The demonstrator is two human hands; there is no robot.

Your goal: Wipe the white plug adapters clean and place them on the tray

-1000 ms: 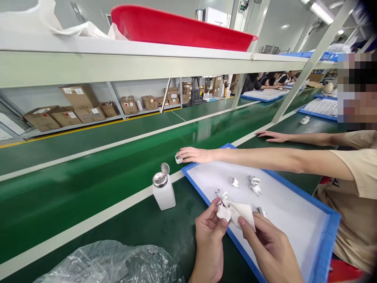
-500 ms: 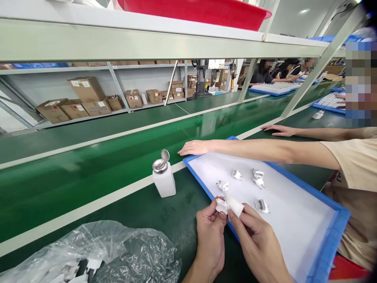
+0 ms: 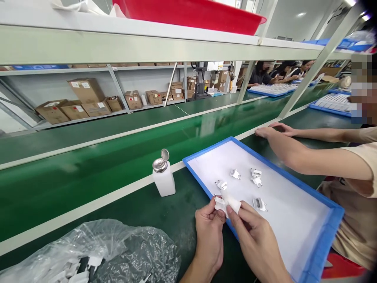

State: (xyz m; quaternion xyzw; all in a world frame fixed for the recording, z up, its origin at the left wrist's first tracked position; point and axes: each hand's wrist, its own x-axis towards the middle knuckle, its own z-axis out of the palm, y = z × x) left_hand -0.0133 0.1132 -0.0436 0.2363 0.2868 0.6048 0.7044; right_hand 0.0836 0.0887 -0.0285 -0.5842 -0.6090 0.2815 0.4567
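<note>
White plug [image 3: 219,204] and cloth [image 3: 233,204] in two bare hands, over a green bench [image 3: 141,212].
Left hand [image 3: 209,232] pinches the plug above the near edge of a blue-rimmed tray [image 3: 326,243]; right hand [image 3: 260,241] grips the cloth against it. Five loose plugs [image 3: 235,174] on the tray's white base. White bottle [image 3: 164,182] upright, metal lid raised; plastic bag [image 3: 141,247] near, plugs inside. Shiny green strip [image 3: 123,153] beyond; red tub [image 3: 188,15] on overhead shelf [image 3: 132,49]. Co-worker's sleeve [image 3: 363,157] at right. Cardboard boxes [image 3: 88,91] on back racking; their labels too small to read.
</note>
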